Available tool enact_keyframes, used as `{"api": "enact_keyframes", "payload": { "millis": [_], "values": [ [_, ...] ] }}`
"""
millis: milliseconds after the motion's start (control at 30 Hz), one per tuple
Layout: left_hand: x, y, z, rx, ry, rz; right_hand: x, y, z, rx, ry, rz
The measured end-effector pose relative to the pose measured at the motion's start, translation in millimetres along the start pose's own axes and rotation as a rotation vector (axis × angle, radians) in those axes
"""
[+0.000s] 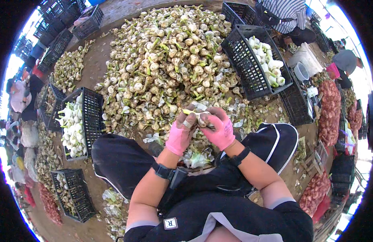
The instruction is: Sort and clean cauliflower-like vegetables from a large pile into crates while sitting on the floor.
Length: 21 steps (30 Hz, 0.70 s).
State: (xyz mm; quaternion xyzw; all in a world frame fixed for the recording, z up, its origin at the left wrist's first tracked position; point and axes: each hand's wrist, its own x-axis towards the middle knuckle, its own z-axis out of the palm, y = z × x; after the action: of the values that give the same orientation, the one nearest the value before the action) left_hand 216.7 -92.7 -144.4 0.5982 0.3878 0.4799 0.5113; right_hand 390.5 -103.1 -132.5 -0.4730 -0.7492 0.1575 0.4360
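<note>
Both of my hands wear soiled pink gloves and meet in front of my lap. My left hand (183,130) pinches the pale green stem (189,112) of a garlic bulb. Around the bulb end (202,121) the fingers of my right hand (218,127) are closed, so most of the bulb is hidden. Just beyond my hands rises a large heap of unpeeled garlic (171,60), dirty bulbs with short green stems. Loose papery garlic skins (197,157) lie below my hands, between my legs.
A black plastic crate (250,66) of clean white garlic stands at the right of the heap, another crate (94,118) at the left. Red mesh sacks of garlic (329,112), a white bucket (307,59) and a person in a striped shirt (284,15) are farther right.
</note>
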Motion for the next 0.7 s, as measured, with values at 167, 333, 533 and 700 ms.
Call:
{"api": "enact_keyframes", "payload": {
  "millis": [167,333,533,700],
  "values": [
    [-0.4,5.6,13.1,-0.538,0.063,-0.298,-1.0,-2.3,-1.4,-0.147,0.039,-0.148],
    [0.7,4.3,14.8,-0.489,0.109,-0.263,1.3,-0.6,-0.1,-0.055,0.079,-0.072],
    [0.3,5.0,19.2,-0.320,0.189,-0.232,5.3,-1.9,-0.1,0.239,-0.007,0.250],
    [-0.5,6.2,18.4,-0.205,0.208,-0.206,5.3,10.7,-0.9,0.909,-0.092,0.715]
  ]
}}
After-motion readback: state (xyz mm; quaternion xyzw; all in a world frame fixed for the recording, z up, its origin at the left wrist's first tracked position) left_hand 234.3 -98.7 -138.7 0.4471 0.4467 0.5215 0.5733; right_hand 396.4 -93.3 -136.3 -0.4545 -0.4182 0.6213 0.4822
